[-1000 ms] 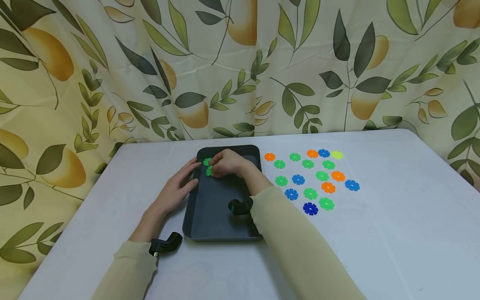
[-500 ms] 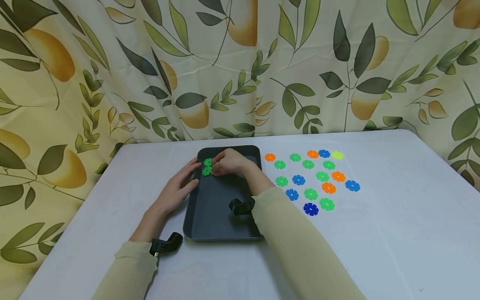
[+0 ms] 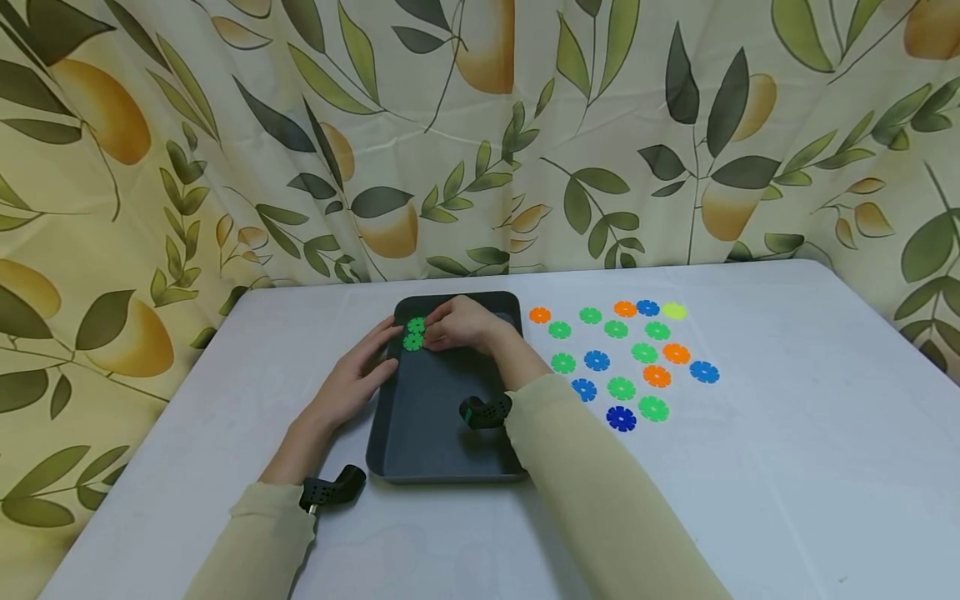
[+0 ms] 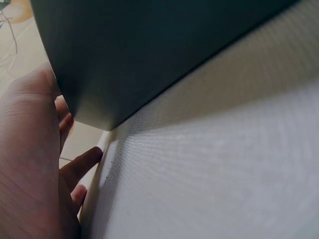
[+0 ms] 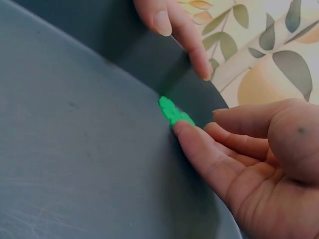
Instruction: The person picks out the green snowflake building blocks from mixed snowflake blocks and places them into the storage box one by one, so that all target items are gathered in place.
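Note:
Two green notched plastic discs lie one behind the other in the far left corner of a dark grey tray (image 3: 435, 433): a front disc (image 3: 412, 342) and a back disc (image 3: 416, 324). My right hand (image 3: 467, 325) is just right of them, its thumb and index finger apart. In the right wrist view the thumb (image 5: 192, 142) touches the edge of a green disc (image 5: 168, 107). My left hand (image 3: 351, 379) rests against the tray's left wall with fingers extended; in the right wrist view its fingertips (image 5: 199, 62) reach over the rim.
Right of the tray, several notched discs lie scattered on the white tablecloth (image 3: 787, 433): green (image 3: 621, 388), blue (image 3: 597, 360), orange (image 3: 657, 376), yellow (image 3: 674, 311) and dark blue (image 3: 621, 418). A leaf-and-fruit curtain (image 3: 570, 217) hangs behind the table.
My right hand has drawn slightly right, uncovering the two green discs; the front disc has shifted left, lining up below the back one. My left hand has stayed at the tray's edge.

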`<state>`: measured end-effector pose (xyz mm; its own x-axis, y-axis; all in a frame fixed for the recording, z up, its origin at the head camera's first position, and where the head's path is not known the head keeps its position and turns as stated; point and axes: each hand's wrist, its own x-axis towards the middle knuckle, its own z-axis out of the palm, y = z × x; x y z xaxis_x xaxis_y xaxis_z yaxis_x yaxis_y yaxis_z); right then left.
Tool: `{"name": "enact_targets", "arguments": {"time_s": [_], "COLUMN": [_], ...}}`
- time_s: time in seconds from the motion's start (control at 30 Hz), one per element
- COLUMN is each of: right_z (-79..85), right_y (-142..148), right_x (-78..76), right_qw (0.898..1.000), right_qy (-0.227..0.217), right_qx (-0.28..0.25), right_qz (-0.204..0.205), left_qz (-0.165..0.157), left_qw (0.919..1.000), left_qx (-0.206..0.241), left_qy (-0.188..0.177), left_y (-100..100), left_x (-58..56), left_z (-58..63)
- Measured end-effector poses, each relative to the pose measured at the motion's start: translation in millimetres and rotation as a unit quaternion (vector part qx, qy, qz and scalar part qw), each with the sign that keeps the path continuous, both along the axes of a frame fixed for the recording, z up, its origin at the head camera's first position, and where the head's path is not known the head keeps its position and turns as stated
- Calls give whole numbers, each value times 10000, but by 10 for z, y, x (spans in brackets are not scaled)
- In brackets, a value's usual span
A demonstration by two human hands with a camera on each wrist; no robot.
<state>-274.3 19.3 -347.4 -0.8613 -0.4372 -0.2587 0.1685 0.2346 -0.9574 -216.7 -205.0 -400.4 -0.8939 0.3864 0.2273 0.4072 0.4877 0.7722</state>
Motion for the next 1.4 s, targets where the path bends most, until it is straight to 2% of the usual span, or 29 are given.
{"name": "enact_targets", "arguments": {"time_s": [0.3,0.57,0.83,1.13,1.3,1.4], "right_z": [73,157,250,380,402,415], "right_y": [57,238,475,792,965,1075], "right_x": [-4,3,105,265,353,395], "right_qw": [9999,9989,9972,9931,9895,9890], "right_qy": [-11,98,247,1001,1387,1451], "right_qx": [-28,-188,-565,-539,-396,-272], "right_qz": [138,410,415,295,63,-91], "left_qz": [-39,-11,55,-29,-10,-1], "left_qw": [9999,10000,9999,9999,9999,9999], "left_qx": [69,16,-30,4,-52,-52], "left_qy": [62,1,128,157,124,118], "left_y": [5,1,12,16,5,5], "left_x": [-9,0,16,14,21,26], "left_z": [-19,-19,-21,-24,-4,4]}}
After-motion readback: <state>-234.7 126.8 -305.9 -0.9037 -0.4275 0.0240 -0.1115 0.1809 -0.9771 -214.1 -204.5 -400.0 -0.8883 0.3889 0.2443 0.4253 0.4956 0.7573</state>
